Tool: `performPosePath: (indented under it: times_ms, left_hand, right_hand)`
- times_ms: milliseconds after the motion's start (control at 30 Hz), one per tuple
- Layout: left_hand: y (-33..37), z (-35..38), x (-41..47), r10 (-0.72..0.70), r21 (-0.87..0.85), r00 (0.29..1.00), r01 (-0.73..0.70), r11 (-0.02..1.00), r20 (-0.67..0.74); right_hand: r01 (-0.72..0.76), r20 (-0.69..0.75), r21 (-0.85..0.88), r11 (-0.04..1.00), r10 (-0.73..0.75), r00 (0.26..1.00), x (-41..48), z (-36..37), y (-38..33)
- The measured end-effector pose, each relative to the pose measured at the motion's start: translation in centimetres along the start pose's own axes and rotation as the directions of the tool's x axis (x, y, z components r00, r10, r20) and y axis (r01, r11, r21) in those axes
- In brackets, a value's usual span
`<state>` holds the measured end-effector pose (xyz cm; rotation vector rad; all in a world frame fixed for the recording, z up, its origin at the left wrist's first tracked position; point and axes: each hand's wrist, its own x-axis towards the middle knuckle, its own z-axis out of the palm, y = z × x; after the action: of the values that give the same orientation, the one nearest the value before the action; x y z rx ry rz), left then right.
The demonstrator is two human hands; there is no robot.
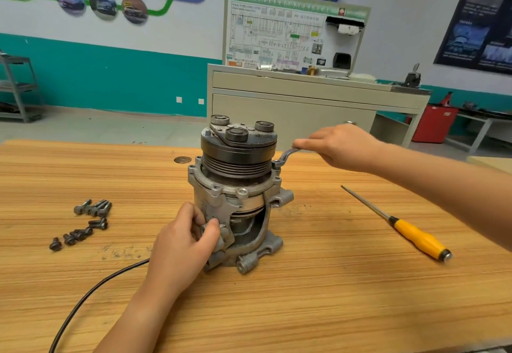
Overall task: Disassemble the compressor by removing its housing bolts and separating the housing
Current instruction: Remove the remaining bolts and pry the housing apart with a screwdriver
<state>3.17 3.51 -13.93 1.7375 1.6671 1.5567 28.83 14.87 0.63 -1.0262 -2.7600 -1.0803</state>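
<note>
Compressor (238, 194) is stood upright on the wooden table (277, 311) at frame ctr, pulley (238, 158) end up. A cutaway in the housing side, facing the camera, exposes the internals.

L hand (180, 244) is placed at the lower left of the housing, w/ fingers and thumb curled round a cast lug there, so the body is gripped.

R hand (340, 147) is seen right of the pulley, fingers closed round the handle of a ring wrench (286, 155). The wrench's ring end is seated on a bolt (276, 163) at the upper right of the housing flange.

Loose bolts (83, 222) are laid in two small groups at frame left, well apart from the compressor. A yellow-handled screwdriver (401, 228) is laid at frame right, tip toward upper left, touched by neither hand.

A black cable (91, 291) is run from the lower left edge toward the L forearm.

A beige cabinet (291, 108) w/ a wiring-diagram board (277, 36) is seen upper ctr, behind the table.
</note>
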Motion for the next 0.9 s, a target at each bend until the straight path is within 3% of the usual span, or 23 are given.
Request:
performPosePath:
  times_ms: [100, 133, 200, 233, 267, 300, 367, 400, 433, 500, 567, 800, 900]
  left_hand:
    - [0.0, -0.1, -0.1, 0.000, -0.042, 1.000, 0.001, 0.999, 0.016]
    - [0.0, -0.2, 0.0, -0.002, -0.054, 1.000, 0.004, 0.999, 0.026]
    - [0.0, -0.3, 0.0, -0.011, -0.062, 0.999, 0.013, 0.998, 0.041]
    - [0.0, -0.3, 0.0, -0.012, -0.053, 0.999, 0.015, 0.998, 0.044]
    - [0.0, -0.3, -0.1, -0.018, -0.035, 0.999, 0.020, 0.999, 0.041]
    - [0.1, -0.1, -0.2, -0.023, -0.004, 0.999, 0.023, 1.000, 0.028]
    - [0.5, 0.2, -0.7, -0.018, 0.114, 0.999, 0.023, 0.993, -0.047]
    - [0.7, 0.4, -1.0, -0.009, 0.175, 0.996, 0.025, 0.984, -0.092]
    - [1.0, 0.5, -1.3, -0.011, 0.214, 0.993, 0.037, 0.976, -0.122]
    - [1.4, 0.8, -1.9, -0.053, 0.187, 0.992, 0.075, 0.980, -0.116]
    - [1.7, 1.1, -2.6, -0.098, 0.127, 0.993, 0.105, 0.986, -0.060]
    - [2.0, 1.3, -3.1, -0.134, 0.218, 0.989, 0.118, 0.969, 0.062]
    - [2.3, 1.3, -3.0, -0.157, 0.137, 0.986, 0.148, 0.980, 0.058]
  right_hand:
    - [-0.005, -0.432, 0.191, 0.982, 0.088, 0.897, 2.0, 3.6, -1.9]
    - [-0.032, -0.505, 0.238, 0.971, 0.152, 0.850, 2.8, 4.7, -2.7]
    - [-0.137, -0.495, 0.427, 0.894, 0.358, 0.792, 3.9, 6.8, -4.3]
    - [-0.211, -0.415, 0.588, 0.781, 0.515, 0.750, 4.3, 7.4, -5.0]
    - [-0.276, -0.271, 0.757, 0.592, 0.670, 0.691, 4.8, 7.6, -5.6]
    - [-0.294, -0.090, 0.893, 0.340, 0.776, 0.625, 5.3, 7.4, -6.1]
    - [-0.214, 0.247, 0.965, -0.149, 0.787, 0.565, 6.2, 6.9, -6.7]
    - [-0.193, 0.353, 0.935, -0.298, 0.714, 0.604, 6.3, 6.7, -6.8]
    - [-0.195, 0.408, 0.902, -0.384, 0.615, 0.675, 6.2, 6.5, -6.8]
    - [-0.207, 0.424, 0.861, -0.465, 0.431, 0.797, 5.8, 6.3, -7.0]
    - [-0.205, 0.414, 0.831, -0.516, 0.328, 0.849, 5.4, 6.4, -7.1]
    - [-0.221, 0.419, 0.816, -0.533, 0.284, 0.862, 6.1, 5.6, -7.0]
    - [-0.210, 0.400, 0.844, -0.493, 0.319, 0.859, 6.3, 5.1, -6.8]
